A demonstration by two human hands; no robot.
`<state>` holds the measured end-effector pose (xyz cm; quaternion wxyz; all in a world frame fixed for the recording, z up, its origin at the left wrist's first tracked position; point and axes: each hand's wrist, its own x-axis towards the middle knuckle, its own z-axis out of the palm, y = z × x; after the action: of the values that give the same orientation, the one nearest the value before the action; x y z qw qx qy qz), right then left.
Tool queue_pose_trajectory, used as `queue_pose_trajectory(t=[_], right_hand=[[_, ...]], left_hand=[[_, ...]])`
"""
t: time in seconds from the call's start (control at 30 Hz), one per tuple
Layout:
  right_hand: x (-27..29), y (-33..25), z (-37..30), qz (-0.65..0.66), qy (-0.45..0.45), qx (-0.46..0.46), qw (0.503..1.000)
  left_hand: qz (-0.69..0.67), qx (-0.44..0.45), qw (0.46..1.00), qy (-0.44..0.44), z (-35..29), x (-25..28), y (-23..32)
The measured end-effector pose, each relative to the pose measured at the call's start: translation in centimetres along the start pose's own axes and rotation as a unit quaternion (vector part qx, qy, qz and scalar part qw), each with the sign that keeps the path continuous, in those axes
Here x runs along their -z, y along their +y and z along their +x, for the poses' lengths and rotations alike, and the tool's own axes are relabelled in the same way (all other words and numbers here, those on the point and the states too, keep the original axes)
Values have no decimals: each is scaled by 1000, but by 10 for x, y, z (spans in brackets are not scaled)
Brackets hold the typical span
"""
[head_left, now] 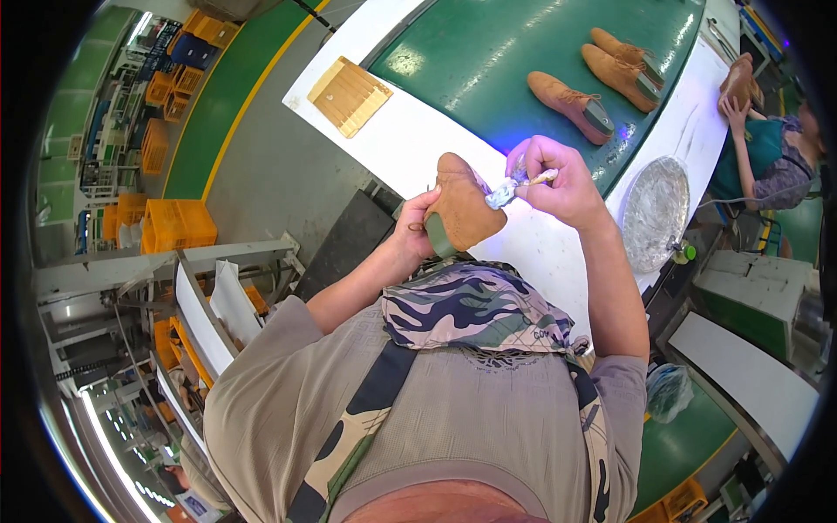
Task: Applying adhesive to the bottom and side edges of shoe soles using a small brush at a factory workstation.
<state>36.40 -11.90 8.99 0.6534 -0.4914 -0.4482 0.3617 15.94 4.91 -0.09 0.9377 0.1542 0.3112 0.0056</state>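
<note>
My left hand is closed around a tan suede shoe, which sits on a green shoe last. It is held tilted above the white table edge, in front of my camouflage apron. My right hand pinches a thin pale stick with a whitish, wet-looking wad at its end. That wad is at the right side of the shoe and seems to touch it. The fingertips partly hide the stick, and its exact kind cannot be made out.
Several tan shoes on lasts stand on the green conveyor belt. A round plastic-covered tray lies at the right, near a green-capped bottle. A ridged cardboard piece rests at left. Across the right side, another person holds a shoe.
</note>
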Motion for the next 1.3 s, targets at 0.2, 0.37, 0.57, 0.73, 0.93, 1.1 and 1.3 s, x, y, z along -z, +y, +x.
queue_pose_trajectory(t=[0.2, 0.37, 0.57, 0.73, 0.93, 1.1, 1.3], right_hand=[[-5, -14, -15, -56, -27, 47, 997], [-3, -14, -23, -109, -47, 105, 987], [-4, -8, -23, -106, -66, 106, 986], [-17, 1, -6, -93, -78, 88, 989], [-35, 30, 20, -105, 34, 88, 990], [-58, 60, 39, 25, 112, 3, 993], [-56, 115, 69, 96, 76, -125, 985]], left_hand=[[-20, -34, 999, -5, -20, -5, -34], [-83, -34, 993, -73, -26, 4, -53], [-161, -96, 982, -9, -33, -5, -66], [-174, -99, 976, -84, -32, 34, -55], [-173, -144, 971, -79, -69, 34, -16], [-68, -320, 939, -104, -159, 48, 42], [163, -496, 829, 199, -347, 37, 113]])
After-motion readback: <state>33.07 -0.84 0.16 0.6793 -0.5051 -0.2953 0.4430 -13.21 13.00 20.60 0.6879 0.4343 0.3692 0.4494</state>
